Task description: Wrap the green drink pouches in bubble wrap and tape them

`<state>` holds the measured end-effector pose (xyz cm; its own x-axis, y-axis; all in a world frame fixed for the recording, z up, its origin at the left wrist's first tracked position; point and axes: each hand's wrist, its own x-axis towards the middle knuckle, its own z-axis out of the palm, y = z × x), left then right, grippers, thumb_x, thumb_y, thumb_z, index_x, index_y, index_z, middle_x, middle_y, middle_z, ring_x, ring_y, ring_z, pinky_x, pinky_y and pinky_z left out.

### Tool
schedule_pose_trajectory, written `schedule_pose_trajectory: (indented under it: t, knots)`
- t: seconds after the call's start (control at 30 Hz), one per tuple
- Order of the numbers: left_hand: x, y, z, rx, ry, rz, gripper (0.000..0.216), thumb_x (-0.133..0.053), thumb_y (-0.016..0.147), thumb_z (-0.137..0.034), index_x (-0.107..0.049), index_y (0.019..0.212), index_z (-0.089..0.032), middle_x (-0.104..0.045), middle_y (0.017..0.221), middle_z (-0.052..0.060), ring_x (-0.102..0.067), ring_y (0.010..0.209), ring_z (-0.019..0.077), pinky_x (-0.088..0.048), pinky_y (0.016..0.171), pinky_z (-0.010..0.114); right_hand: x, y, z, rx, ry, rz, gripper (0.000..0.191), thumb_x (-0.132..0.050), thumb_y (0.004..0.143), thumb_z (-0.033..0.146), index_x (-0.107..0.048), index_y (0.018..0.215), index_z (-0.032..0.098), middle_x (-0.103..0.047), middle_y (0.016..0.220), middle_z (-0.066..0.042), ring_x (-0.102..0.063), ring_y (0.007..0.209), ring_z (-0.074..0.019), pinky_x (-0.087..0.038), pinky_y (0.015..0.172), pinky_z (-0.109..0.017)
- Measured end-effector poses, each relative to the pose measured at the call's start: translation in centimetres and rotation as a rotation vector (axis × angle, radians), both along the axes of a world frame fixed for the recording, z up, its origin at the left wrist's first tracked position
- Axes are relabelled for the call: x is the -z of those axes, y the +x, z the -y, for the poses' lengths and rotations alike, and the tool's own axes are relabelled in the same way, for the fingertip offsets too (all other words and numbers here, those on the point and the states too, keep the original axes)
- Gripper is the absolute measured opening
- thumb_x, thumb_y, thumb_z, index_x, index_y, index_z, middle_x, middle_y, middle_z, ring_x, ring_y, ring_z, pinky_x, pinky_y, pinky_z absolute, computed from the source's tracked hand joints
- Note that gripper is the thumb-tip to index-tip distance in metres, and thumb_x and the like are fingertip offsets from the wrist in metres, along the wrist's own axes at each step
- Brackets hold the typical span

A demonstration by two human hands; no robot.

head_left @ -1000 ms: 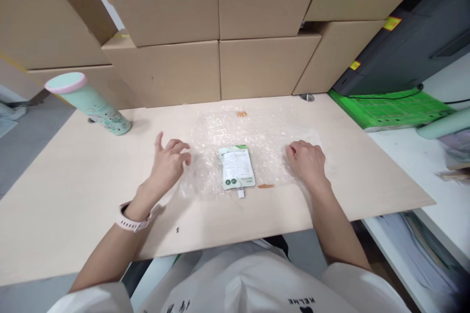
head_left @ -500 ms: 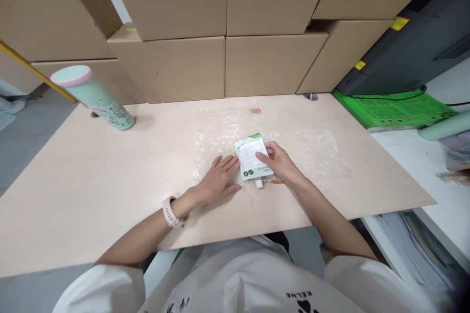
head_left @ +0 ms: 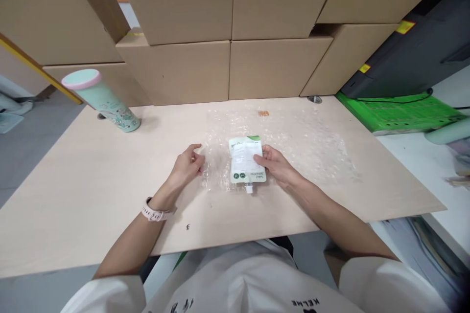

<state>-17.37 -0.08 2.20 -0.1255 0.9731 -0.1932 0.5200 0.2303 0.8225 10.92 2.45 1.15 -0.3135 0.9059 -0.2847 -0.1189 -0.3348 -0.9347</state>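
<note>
A white and green spouted pouch [head_left: 246, 160] lies on a clear bubble wrap sheet [head_left: 312, 142] spread over the light wooden table [head_left: 91, 171]. My right hand [head_left: 276, 165] holds the pouch's right edge, thumb on top. My left hand [head_left: 187, 166], with a pale watch on the wrist, pinches the left edge of the bubble wrap and lifts it slightly beside the pouch.
A mint tumbler [head_left: 101, 100] with a pink lid stands at the table's far left. Stacked cardboard boxes [head_left: 227, 34] wall the back. A green mat [head_left: 398, 110] and a dark machine [head_left: 414, 54] lie to the right. A small orange scrap [head_left: 263, 113] sits on the wrap.
Both hands came in from the sides to the pouch. The right hand took hold of the pouch; the left hand then drew back left and pinched the wrap's edge.
</note>
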Motion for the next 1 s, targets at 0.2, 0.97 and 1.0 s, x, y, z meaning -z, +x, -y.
schedule_pose_trajectory:
  t: [0.2, 0.97, 1.0]
  knots:
    - [-0.4, 1.0, 0.3, -0.158, -0.129, 0.582, 0.078, -0.070, 0.076, -0.016, -0.035, 0.145, -0.015, -0.065, 0.091, 0.003, -0.064, 0.064, 0.0100, -0.051, 0.060, 0.022, 0.8, -3.9, 0.3, -0.082, -0.121, 0.035, 0.031, -0.073, 0.080, 0.029, -0.059, 0.107, 0.021, -0.073, 0.094, -0.005, -0.070, 0.084, -0.0198, -0.058, 0.065, -0.031]
    - [3.2, 1.6, -2.4, -0.145, 0.138, 0.284, 0.064, -0.065, 0.072, -0.011, -0.050, 0.133, -0.022, -0.052, 0.075, -0.007, -0.052, 0.046, 0.0055, -0.043, 0.045, 0.019, 1.6, -3.6, 1.0, -0.080, 0.290, 0.514, 0.078, -0.066, 0.082, 0.034, -0.030, 0.150, 0.028, -0.062, 0.075, 0.002, -0.061, 0.065, -0.0185, -0.052, 0.059, -0.034]
    - [3.2, 1.6, -2.4, -0.130, 0.157, 0.272, 0.062, -0.064, 0.072, -0.011, -0.052, 0.132, -0.023, -0.053, 0.075, -0.007, -0.052, 0.046, 0.0053, -0.043, 0.045, 0.018, 1.5, -3.4, 1.1, -0.098, 0.325, 0.552, 0.073, -0.065, 0.083, 0.034, -0.035, 0.148, 0.028, -0.059, 0.072, 0.003, -0.059, 0.064, -0.0180, -0.051, 0.059, -0.033]
